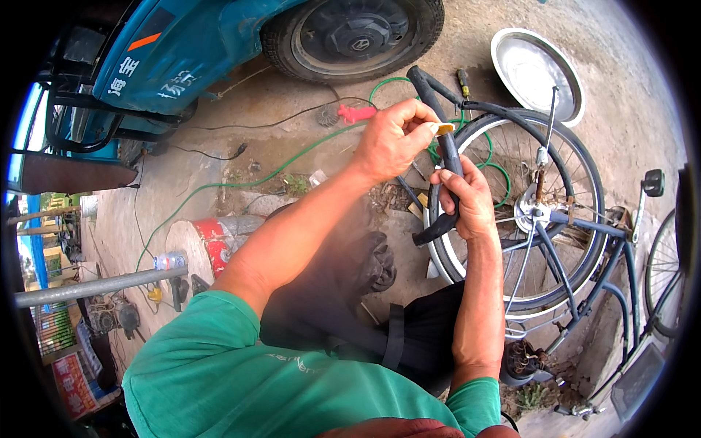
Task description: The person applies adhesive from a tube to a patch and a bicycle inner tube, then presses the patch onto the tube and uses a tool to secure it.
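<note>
A black bicycle inner tube (448, 152) is pulled out beside the spoked wheel of an overturned or lying bicycle (558, 217). My right hand (469, 198) grips the lower stretch of this tube, thumb and fingers wrapped round it. Higher up, my left hand (398, 139) has thumb and forefinger pinched on a small yellow piece (445, 129), which lies against the tube's surface. Whether that piece is a patch or an abrasive scrap I cannot make out. The tube's upper end bends back toward the tire (593, 171).
A shiny metal basin (539, 73) stands behind the wheel, near a screwdriver (463, 83). A green hose (248, 179) and dark cables cross the ground. A pink-red tool (356, 114) lies below the blue vehicle's wheel (354, 36). A red-and-white drum (212, 244) is at left.
</note>
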{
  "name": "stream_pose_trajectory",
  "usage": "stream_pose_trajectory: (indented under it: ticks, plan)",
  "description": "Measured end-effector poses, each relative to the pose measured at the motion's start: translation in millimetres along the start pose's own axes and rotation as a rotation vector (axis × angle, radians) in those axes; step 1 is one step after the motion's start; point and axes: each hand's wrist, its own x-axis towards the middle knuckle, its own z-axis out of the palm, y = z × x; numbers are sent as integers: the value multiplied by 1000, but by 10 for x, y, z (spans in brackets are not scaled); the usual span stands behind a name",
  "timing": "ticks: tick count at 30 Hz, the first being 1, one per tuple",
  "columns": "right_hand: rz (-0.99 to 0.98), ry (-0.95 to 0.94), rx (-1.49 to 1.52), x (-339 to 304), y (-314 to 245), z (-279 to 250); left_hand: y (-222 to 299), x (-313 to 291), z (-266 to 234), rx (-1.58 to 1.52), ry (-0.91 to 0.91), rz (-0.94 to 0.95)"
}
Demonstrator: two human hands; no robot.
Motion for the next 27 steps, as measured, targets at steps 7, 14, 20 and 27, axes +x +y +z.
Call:
stream_pose_trajectory:
  ticks: [7, 14, 20, 27]
  plan:
    - [2, 1, -2, 2, 6, 5, 10, -2, -8, 5, -4, 3]
    - [-1, -3, -3, 0, 6, 1, 3, -3, 1, 74, -32, 20]
    - [-3, 0, -4, -7, -3, 7, -42, -1, 22, 64, -21, 75]
    - [-2, 9, 0, -2, 7, -13, 8, -25, 25, 142, -67, 52]
